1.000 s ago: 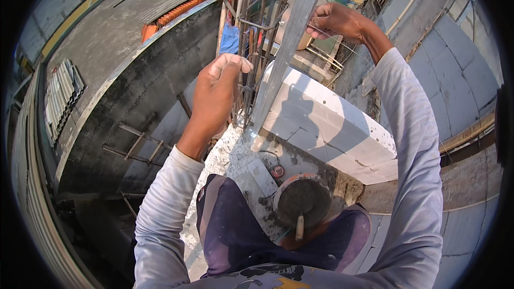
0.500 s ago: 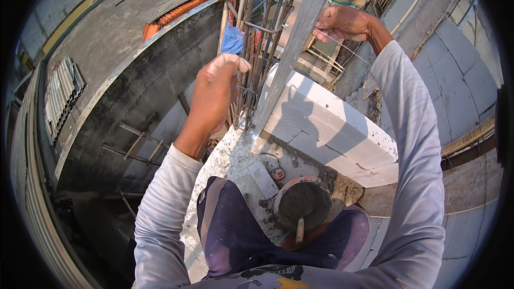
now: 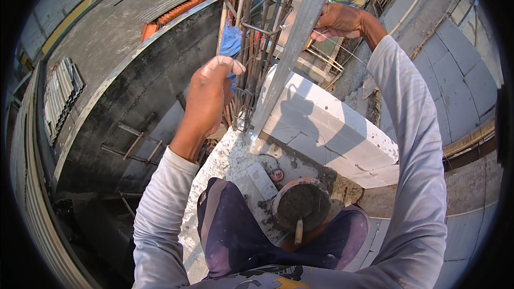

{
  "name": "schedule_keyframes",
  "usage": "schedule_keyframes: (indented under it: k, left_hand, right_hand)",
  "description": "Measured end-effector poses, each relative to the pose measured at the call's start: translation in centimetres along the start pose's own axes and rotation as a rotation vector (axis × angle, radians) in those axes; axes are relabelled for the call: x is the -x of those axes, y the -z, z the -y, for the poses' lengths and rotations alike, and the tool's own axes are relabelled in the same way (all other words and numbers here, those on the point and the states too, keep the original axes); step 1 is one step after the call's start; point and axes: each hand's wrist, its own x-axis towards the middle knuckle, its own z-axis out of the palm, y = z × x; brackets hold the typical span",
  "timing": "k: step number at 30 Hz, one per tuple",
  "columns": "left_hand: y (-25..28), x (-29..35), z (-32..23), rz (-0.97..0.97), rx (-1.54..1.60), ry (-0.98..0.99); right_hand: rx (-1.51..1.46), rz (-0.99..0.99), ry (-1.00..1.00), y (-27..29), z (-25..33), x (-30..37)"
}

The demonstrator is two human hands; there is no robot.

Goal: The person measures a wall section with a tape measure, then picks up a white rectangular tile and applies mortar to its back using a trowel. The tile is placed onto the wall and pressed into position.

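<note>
A grey metal channel stands slanted in front of a bundle of steel reinforcing bars. Just left of the bars is my left hand, its thumb and fingers closed together; whatever they pinch is too small to make out. On the channel's other side, my right hand is closed on a thin white string, whose loose end trails down toward my forearm. The channel partly covers the right fingertips. Below it runs a low wall of white blocks, with my shadow on it.
Between my knees sits a bucket of grey mortar with a wooden-handled tool. Close by lie a tape measure and a pale flat block. A dark wall drops away on the left. Blue sheeting hangs behind the bars.
My left hand has shifted slightly left, away from the bars. The right hand has moved a little left and up, closer behind the channel, and the string's curve has changed.
</note>
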Motion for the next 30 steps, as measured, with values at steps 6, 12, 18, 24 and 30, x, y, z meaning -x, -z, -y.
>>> schedule_keyframes:
  k: [6,12,18,24,30]
  left_hand:
    - [-0.4,0.3,-0.2,-0.020,-0.003,0.008]
    - [-0.6,0.5,-0.5,-0.026,-0.019,0.017]
    - [-0.9,0.6,-0.6,-0.035,-0.034,0.020]
    - [-1.0,0.9,-0.6,-0.043,-0.009,0.037]
    - [-1.1,1.1,-0.5,-0.030,0.001,0.013]
  right_hand:
    - [-0.001,-0.041,0.047,-0.1,-0.2,-0.7]
    - [0.040,-0.052,0.037,-0.2,0.3,-0.8]
    - [0.071,-0.006,0.036,0.2,0.7,-0.9]
    - [0.145,-0.040,0.015,-0.3,1.2,-1.2]
    - [0.197,-0.046,0.010,-0.8,1.6,-1.0]
